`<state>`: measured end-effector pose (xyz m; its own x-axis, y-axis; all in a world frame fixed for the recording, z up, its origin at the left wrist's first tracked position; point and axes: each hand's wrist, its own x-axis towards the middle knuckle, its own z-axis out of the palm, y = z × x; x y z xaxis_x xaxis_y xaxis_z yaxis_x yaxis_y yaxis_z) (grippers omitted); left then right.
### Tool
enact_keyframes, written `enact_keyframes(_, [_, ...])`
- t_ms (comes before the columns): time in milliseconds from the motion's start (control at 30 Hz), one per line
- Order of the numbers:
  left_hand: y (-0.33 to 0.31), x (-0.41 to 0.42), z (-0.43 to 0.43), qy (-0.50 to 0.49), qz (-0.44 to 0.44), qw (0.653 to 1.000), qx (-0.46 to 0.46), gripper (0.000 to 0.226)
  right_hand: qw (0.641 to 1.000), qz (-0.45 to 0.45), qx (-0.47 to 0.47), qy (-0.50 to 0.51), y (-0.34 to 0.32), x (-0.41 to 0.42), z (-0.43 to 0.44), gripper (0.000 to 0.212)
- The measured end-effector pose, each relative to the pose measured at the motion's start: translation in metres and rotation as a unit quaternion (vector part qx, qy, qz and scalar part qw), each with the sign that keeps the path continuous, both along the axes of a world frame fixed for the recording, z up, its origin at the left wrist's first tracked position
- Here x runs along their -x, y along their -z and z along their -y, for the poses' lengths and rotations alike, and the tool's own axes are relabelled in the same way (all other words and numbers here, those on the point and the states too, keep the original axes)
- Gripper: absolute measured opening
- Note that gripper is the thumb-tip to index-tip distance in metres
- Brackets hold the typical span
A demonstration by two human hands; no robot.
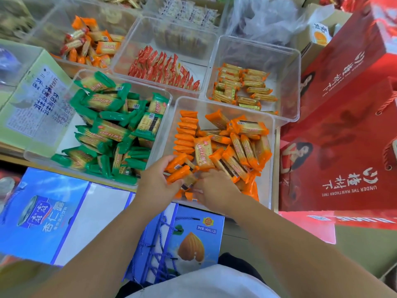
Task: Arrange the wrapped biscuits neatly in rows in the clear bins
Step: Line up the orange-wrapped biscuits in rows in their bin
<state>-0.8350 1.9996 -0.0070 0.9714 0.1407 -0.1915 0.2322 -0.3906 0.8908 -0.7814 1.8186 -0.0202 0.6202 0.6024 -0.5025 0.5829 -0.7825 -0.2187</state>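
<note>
Two orange packets [179, 168] are clamped in the left hand [158, 182] grip, likely to extend the standing row [186, 134]; the right hand [216, 188] grip is buried among packets, state unclear.

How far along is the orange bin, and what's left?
Done: one row of orange packs stands along the left side of the orange bin. In hand: the left grip holds a few packs; the right grip reaches in beside them, hold unclear. Left: the loose pile on the right, plus the jumbled green packs in the green bin.
</note>
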Motion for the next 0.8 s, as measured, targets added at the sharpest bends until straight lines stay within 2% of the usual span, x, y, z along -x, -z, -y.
enact_keyframes(100, [-0.001,-0.003,0.003,0.042,0.011,0.999,-0.03,0.056,0.998,-0.063,0.024,-0.014,0.002,-0.004,0.01,0.038])
enact_keyframes(167, [0.001,-0.007,0.007,0.081,0.011,0.995,-0.063,0.049,0.996,-0.075,0.032,-0.02,0.005,-0.005,0.018,0.041])
enact_keyframes(267, [0.001,-0.014,0.017,0.131,0.044,0.984,-0.113,0.034,0.998,-0.038,0.037,-0.028,0.008,-0.003,0.023,0.045])
enact_keyframes(400, [-0.003,-0.022,0.027,0.199,0.082,0.965,-0.148,0.034,0.999,0.023,0.021,-0.014,0.011,0.002,0.029,0.045])
enact_keyframes(733, [0.007,-0.029,0.033,0.287,0.012,0.931,-0.225,0.034,0.996,0.057,-0.056,0.041,0.013,0.009,0.052,0.034])
enact_keyframes(800, [0.01,-0.03,0.033,0.306,0.005,0.914,-0.266,0.03,0.995,0.056,-0.061,0.047,0.014,0.01,0.053,0.035])
